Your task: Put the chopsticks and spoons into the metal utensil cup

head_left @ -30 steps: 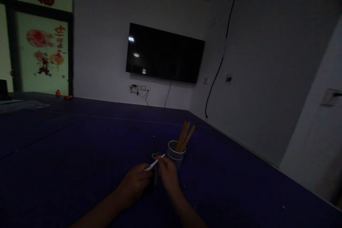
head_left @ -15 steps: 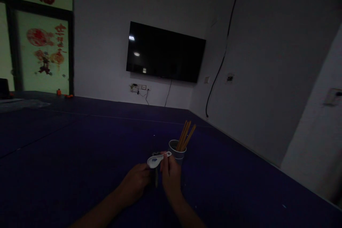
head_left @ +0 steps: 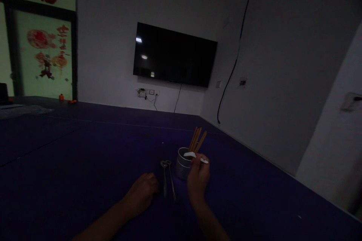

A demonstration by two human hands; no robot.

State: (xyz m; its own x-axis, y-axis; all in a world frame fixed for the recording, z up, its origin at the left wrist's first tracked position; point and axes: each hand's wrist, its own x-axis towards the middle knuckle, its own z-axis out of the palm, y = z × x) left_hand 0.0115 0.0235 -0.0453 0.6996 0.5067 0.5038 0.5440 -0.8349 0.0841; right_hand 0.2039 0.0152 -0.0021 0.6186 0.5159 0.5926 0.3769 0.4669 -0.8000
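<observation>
My right hand (head_left: 198, 175) is closed on a white soup spoon (head_left: 190, 154), whose bowl end is over the rim of a grey cup (head_left: 182, 169). Several wooden chopsticks (head_left: 195, 139) stand in this cup, leaning to the right. My left hand (head_left: 143, 192) is low over the table with its fingers curled in and nothing visible in them. Between my hands two metal spoons (head_left: 164, 180) lie side by side, their bowls pointing away from me. What is inside the cup below the chopsticks is hidden.
The dark blue table (head_left: 98, 150) reaches to the far wall. Plastic wrapping (head_left: 25, 110) and small orange things (head_left: 61, 97) are at its far left. A television (head_left: 174, 56) hangs on the wall, and a black cable (head_left: 233, 67) runs down at the right.
The white spoon has left my left hand and moved right with my right hand, from between the hands to the cup's rim. Both metal spoons now show fully.
</observation>
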